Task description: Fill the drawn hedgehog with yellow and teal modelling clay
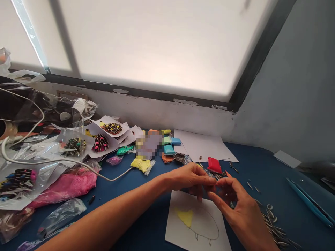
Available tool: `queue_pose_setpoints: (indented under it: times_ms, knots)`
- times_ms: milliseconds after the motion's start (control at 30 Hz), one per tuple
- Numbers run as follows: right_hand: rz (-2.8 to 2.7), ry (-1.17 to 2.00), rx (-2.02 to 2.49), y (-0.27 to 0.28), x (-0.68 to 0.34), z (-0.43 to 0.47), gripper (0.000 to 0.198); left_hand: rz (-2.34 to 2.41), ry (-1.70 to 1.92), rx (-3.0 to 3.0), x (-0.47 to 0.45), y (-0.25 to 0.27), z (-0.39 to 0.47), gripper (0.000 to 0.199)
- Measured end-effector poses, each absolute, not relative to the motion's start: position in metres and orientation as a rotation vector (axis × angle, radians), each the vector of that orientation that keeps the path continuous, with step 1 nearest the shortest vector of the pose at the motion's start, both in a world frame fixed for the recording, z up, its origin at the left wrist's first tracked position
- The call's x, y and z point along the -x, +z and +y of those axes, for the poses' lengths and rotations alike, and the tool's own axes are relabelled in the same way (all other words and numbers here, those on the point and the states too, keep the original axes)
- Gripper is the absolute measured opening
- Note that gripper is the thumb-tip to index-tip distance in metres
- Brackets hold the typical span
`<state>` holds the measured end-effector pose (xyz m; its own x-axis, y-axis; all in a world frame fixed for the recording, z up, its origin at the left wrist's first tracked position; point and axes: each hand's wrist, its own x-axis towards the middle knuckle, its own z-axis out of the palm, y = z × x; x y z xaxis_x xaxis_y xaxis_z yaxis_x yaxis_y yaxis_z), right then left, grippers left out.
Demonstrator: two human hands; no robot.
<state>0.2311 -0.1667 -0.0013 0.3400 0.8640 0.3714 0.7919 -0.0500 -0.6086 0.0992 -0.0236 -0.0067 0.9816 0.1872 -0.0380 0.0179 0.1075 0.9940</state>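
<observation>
My left hand [195, 179] and my right hand [239, 202] meet above the top of a white sheet of paper [178, 233]. The fingertips of both are pinched together, close to each other; whatever they hold is too small or hidden to make out. On the sheet is a pencil outline of a rounded animal with short legs, and a flat yellow patch of clay [185, 218] fills its pointed head. A red packet [214, 164] lies just beyond my fingertips, with some striped seeds partly hidden near it. More striped seeds [276, 228] form a pile right of my right hand.
Finished seed-and-clay pictures [101, 142] lie at the left among plastic bags and a pink bag [68, 184]. A white cable [65, 161] crosses there. Coloured clay packets [169, 150] and blank paper [209, 144] sit toward the wall. A long blue object [310, 202] lies at the right.
</observation>
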Motion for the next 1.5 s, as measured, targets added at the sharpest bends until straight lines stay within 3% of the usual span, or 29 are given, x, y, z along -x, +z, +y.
queue_pose_setpoints:
  times_ms: [267, 500, 600, 767, 900, 1167, 1500]
  knots:
    - [-1.529, 0.196, 1.811, 0.006, -0.236, -0.169, 0.030, 0.023, -0.015, -1.605, -0.098, -0.001, -0.025, 0.065]
    - [-1.344, 0.338, 1.885, 0.003, -0.235, -0.168, 0.034, 0.826, 0.591, -2.312, -0.096, -0.007, -0.002, 0.033]
    - [-1.290, 0.458, 1.851, 0.002, -0.233, -0.167, 0.037, 0.835, 0.630, -2.414, -0.090, -0.015, 0.013, 0.040]
    - [-1.181, 0.674, 1.799, 0.004, -0.232, -0.164, 0.049, 0.808, 0.711, -2.374, -0.087, -0.023, 0.025, 0.022]
    - [-1.093, 0.722, 1.767, 0.005, -0.236, -0.162, 0.058, 0.745, 0.796, -2.179, -0.092, -0.012, 0.022, 0.031]
    - [-0.947, 0.681, 1.741, 0.002, -0.245, -0.161, 0.058, 0.230, 0.378, -1.375, -0.094, 0.002, 0.000, 0.045]
    - [-0.997, 0.647, 1.738, 0.007, -0.242, -0.164, 0.049, 0.164, 0.183, -1.382, -0.097, 0.004, -0.013, 0.043]
